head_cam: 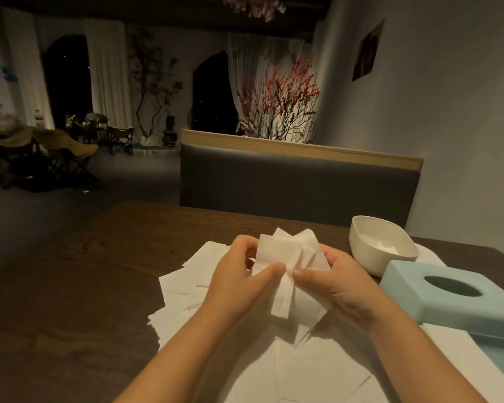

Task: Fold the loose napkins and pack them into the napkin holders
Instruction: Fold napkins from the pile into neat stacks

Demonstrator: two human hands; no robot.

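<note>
Nearest the camera, loose white napkins [288, 367] lie overlapping across the dark wooden desk [79, 286], their ragged edges reaching left toward bare wood and running under both forearms. Above this pile both hands meet. The left hand [239, 283] pinches a folded white napkin [285, 257] between thumb and fingers at its left edge, and the right hand [341, 289] pinches the same napkin from the right, the two thumbs almost touching at the middle. The napkin is lifted off the pile, pleated layers fanning upward and a narrow strip hanging down between the hands. Just right of the right hand sits a pale blue tissue box holder [454, 301] with an oval opening on top, resting partly on the napkins. Behind it, near the desk's far right edge, stands a white oval bowl-shaped holder [378, 245] with napkins inside. The left half of the desk shows open wood. Beyond the far edge rises a grey padded bench back [297, 184] with a light wooden top rail.
</note>
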